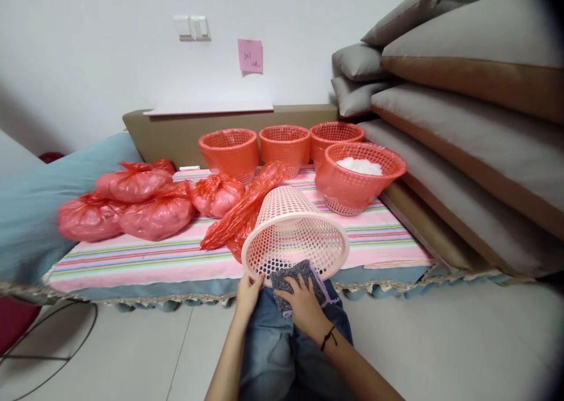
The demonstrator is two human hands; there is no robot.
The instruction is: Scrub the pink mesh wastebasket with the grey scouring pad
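Left hand (248, 295): partly curled at the near rim of the pale pink basket (285, 204), thumb against the edge; it has hold of the rim at its left end, the other fingers being mostly hidden.
Right hand (304, 304): fingers spread apart, laid over the dark grey cloth (296, 270); the palm is turned down, a thin dark bracelet (328, 337) around the wrist.
Grey cloth: purple-edged; lies over the lower rim of the pale pink basket, just above the person's jeans (268, 354).
Pale pink basket: on its side at the table's near edge, mouth towards the person; perforated walls.
Loose red bag (253, 204): crumpled, just behind and to the left of the pale pink basket.
Red baskets (229, 148): four, upright; three along the back, one nearer on the right with white stuff (359, 166) inside.
Knotted red bags (158, 217): full, grouped on the left; all on the striped tablecloth (176, 260).
Grey cushions (476, 119): stacked at the right.
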